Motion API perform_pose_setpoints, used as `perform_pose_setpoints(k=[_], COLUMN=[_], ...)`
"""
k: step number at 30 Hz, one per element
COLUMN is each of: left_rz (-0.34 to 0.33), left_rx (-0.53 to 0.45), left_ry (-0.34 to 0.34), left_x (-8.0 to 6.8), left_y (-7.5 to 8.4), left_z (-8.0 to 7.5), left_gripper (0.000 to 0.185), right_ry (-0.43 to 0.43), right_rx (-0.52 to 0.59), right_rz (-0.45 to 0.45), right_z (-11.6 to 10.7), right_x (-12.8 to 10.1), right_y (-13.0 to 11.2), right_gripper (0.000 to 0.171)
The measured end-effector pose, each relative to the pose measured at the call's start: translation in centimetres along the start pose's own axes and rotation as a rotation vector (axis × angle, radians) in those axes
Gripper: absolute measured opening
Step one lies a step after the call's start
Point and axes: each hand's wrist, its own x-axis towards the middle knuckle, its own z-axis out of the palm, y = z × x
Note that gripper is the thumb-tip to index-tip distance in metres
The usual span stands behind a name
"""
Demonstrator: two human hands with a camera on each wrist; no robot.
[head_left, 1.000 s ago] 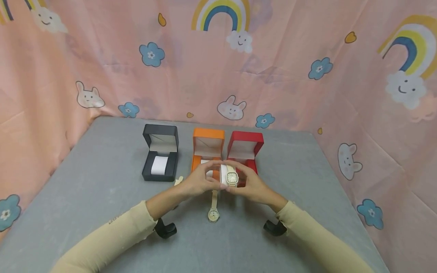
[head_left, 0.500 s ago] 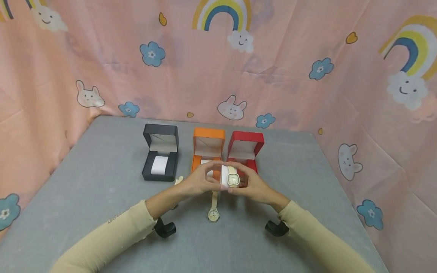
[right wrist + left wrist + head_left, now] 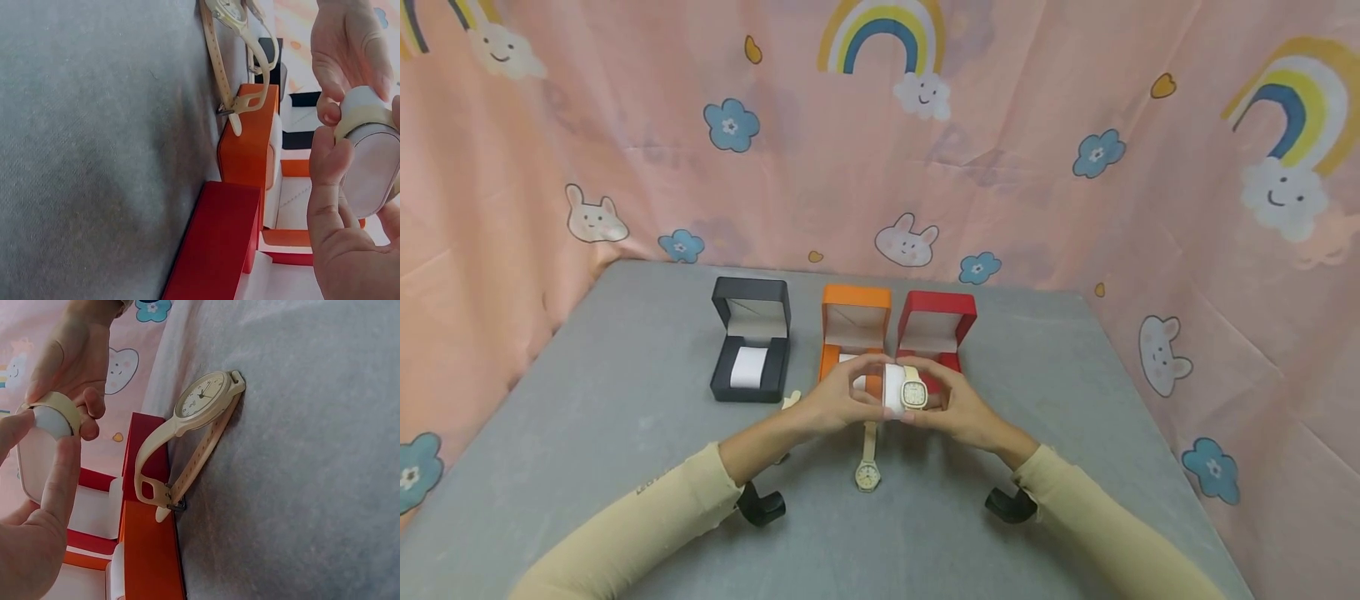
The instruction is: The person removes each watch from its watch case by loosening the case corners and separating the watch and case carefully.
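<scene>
Holding: both hands, close together above the table (image 3: 625,400), clamp one white cushion (image 3: 892,390) with a square cream watch (image 3: 913,393) strapped round it.
Left hand (image 3: 835,402): fingertips pinch the cushion's left end.
Right hand (image 3: 951,408): thumb and fingers curl round the right end, beside the watch face.
Below: a round cream watch (image 3: 868,473) lies flat on the table, strap running far toward the orange box (image 3: 854,329).
Boxes: black box (image 3: 751,337) far left, orange middle, red box (image 3: 936,329) right, all open, lids upright; orange and red touch.
Backdrop: pink curtain (image 3: 1037,125) with rainbows.
</scene>
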Motion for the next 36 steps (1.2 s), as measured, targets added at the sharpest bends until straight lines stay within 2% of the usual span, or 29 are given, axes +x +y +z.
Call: perform_pose_setpoints(k=[9, 16, 21, 28, 36], left_rz=[0.013, 0.038, 0.051, 0.057, 0.067], left_rx=[0.017, -0.011, -0.010, -0.003, -0.002], left_ry=[-0.031, -0.036, -0.028, -0.039, -0.068], left_x=[-0.3, -0.2, -0.2, -0.2, -0.2], left_y=[0.2, -0.1, 0.0, 0.1, 0.3], left_z=[-0.2, -0.1, 0.0, -0.2, -0.4], left_gripper=[0.069, 0.070, 0.070, 0.071, 0.072], right_ry=[-0.060, -0.137, -0.178, -0.179, -0.197], right_rx=[-0.006, 0.103, 0.125, 0.118, 0.117], right_rz=[0.049, 0.087, 0.143, 0.200, 0.195], right_z=[-0.5, -0.9, -1.2, -1.4, -1.9], right_x=[-0.3, -0.6, -0.9, -1.1, -1.2], right_y=[-0.5, -0.4, -0.8, -1.3, -1.2], right_gripper=[0.071, 0.074, 0.076, 0.072, 0.071])
